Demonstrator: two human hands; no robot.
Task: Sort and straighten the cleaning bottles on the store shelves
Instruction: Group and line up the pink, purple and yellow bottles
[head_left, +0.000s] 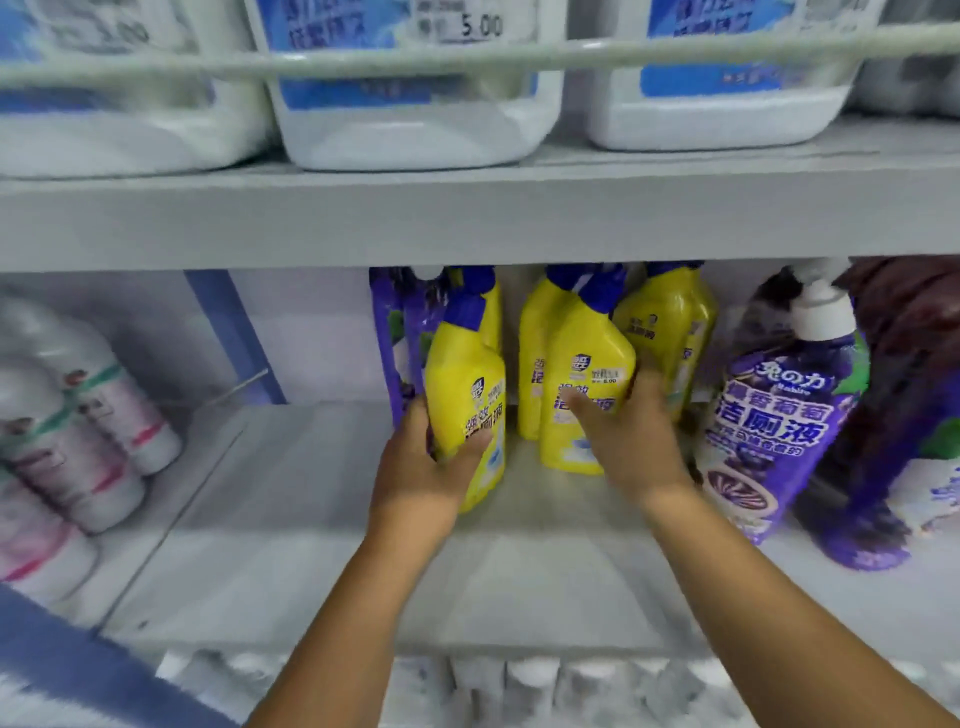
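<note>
While white bottles (78, 415) lie at far left, the left hand (421, 467) grips a tilted yellow bottle (467, 405) mid-shelf (311, 519); the right hand (628, 436), fingers fairly straight, presses against another yellow bottle (582, 384). Purple bottles (779, 415) stand right.

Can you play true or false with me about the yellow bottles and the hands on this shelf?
1. The left hand holds a yellow bottle. True.
2. The yellow bottles have red caps. False: their caps are blue.
3. The right hand is at another yellow bottle. True.
4. The purple bottle stands left of the yellow ones. False: it stands on their right.
5. The big white jugs sit on the shelf below the hands. False: they are on the shelf above.
</note>
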